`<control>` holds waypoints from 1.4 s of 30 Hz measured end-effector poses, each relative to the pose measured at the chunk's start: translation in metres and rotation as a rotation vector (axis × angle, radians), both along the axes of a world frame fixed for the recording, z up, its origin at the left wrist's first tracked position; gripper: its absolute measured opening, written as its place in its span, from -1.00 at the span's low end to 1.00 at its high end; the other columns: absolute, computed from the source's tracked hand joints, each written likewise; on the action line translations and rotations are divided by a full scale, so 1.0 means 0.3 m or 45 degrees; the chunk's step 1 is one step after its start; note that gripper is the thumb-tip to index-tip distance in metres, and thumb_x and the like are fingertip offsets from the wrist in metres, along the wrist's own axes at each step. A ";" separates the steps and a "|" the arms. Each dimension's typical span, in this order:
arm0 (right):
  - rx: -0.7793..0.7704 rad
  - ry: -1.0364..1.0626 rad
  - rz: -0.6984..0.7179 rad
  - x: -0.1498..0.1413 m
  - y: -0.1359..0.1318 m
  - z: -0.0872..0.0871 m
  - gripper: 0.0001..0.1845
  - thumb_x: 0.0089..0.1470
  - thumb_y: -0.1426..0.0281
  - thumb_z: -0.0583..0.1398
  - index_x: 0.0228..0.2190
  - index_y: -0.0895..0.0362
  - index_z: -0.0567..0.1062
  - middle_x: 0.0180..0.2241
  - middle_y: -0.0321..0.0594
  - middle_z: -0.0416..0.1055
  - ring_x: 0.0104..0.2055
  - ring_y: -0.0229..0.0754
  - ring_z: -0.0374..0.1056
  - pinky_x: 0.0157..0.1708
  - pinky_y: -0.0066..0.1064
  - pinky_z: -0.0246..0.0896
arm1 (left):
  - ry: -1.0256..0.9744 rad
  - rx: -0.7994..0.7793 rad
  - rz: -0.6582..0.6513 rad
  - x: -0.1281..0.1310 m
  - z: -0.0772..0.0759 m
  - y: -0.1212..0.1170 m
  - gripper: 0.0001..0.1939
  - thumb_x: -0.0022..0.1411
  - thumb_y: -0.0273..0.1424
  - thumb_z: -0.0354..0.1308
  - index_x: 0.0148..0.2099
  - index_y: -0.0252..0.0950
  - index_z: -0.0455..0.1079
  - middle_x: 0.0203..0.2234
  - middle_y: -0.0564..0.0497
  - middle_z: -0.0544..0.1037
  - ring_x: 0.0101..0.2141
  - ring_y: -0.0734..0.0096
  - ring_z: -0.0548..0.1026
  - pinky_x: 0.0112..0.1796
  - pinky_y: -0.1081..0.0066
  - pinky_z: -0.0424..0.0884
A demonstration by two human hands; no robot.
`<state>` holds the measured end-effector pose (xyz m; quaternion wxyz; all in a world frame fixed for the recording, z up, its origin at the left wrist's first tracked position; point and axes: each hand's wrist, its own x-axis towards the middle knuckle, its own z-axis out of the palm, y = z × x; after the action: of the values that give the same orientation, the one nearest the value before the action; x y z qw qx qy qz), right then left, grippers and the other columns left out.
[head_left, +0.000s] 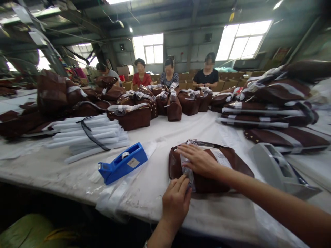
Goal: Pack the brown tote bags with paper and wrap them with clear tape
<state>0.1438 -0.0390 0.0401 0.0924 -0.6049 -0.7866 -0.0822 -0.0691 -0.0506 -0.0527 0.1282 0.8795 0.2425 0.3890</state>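
Note:
A dark brown leather handbag [210, 175] lies on the table right in front of me, with a handle along its far edge. Clear plastic wrapping [188, 174] runs over its left part, and a pale strip [221, 157] crosses farther right. My right hand [199, 160] rests flat on the bag's left side, fingers stretched out over the plastic. At the bag's near left edge, my left hand [177, 198] has its fingers curled and pinched on the end of the plastic wrapping.
A blue tape dispenser [124, 163] stands left, before a tied bundle of white rolls [88, 134]. A grey dispenser [276, 168] is at right, near stacked brown bags [269, 106]. More bags [134, 115] line the back. Several people [205, 75] sit across the table [144, 182].

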 end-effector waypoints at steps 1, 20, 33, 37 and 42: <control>-0.005 0.010 0.046 -0.020 -0.041 -0.046 -0.39 0.31 0.16 0.11 0.29 0.10 0.21 0.31 -0.10 0.17 0.36 0.00 0.04 0.33 -0.05 -0.04 | -0.025 0.012 -0.019 -0.005 -0.002 -0.003 -0.67 0.34 -0.46 0.13 0.13 -0.21 0.39 0.06 -0.01 0.54 -0.04 0.22 0.50 0.05 0.19 0.47; 0.368 0.497 -0.897 0.337 -0.552 -0.210 -0.31 0.28 0.05 0.00 0.23 0.28 0.29 0.28 0.11 0.19 0.35 0.20 0.05 0.30 0.12 0.04 | 0.410 -0.205 -0.178 0.178 0.106 0.167 -0.45 0.43 -0.14 -0.04 0.37 -0.19 0.15 0.35 -0.10 0.16 0.35 0.16 0.08 0.31 -0.05 0.03; 0.216 1.834 -1.023 0.397 -0.589 -0.180 0.12 -0.05 -0.04 0.34 0.37 -0.11 -0.07 0.27 -0.09 0.25 0.23 0.14 0.26 0.16 -0.06 0.27 | -0.731 -1.466 -0.038 0.074 0.192 0.185 0.09 0.06 -0.31 0.43 0.45 -0.03 -0.18 0.33 -0.09 0.22 0.29 0.10 0.22 0.26 0.16 0.18; 0.218 1.938 -0.867 0.408 -0.602 -0.200 0.01 -0.07 0.06 0.38 0.32 -0.03 0.13 0.31 -0.08 0.17 0.32 0.15 0.12 0.29 -0.04 0.03 | -0.730 -1.530 -0.172 0.037 0.272 0.152 -0.05 -0.01 -0.29 0.46 0.37 -0.15 0.12 0.28 -0.14 0.30 0.29 -0.05 0.21 0.26 0.10 0.17; 0.183 2.103 -0.726 0.404 -0.609 -0.205 -0.14 0.06 0.15 0.34 0.30 -0.04 0.16 0.30 -0.06 0.19 0.30 0.10 0.16 0.28 -0.04 0.08 | -0.657 -1.649 -0.045 -0.014 0.321 0.051 -0.09 -0.02 -0.15 0.45 0.33 -0.13 0.20 0.24 -0.12 0.36 0.27 -0.09 0.24 0.25 0.01 0.19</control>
<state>0.2651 -0.2216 -0.0214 0.6462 -0.6375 -0.2799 0.3126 -0.0733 -0.0354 0.0436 0.6866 0.5093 0.3729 0.3606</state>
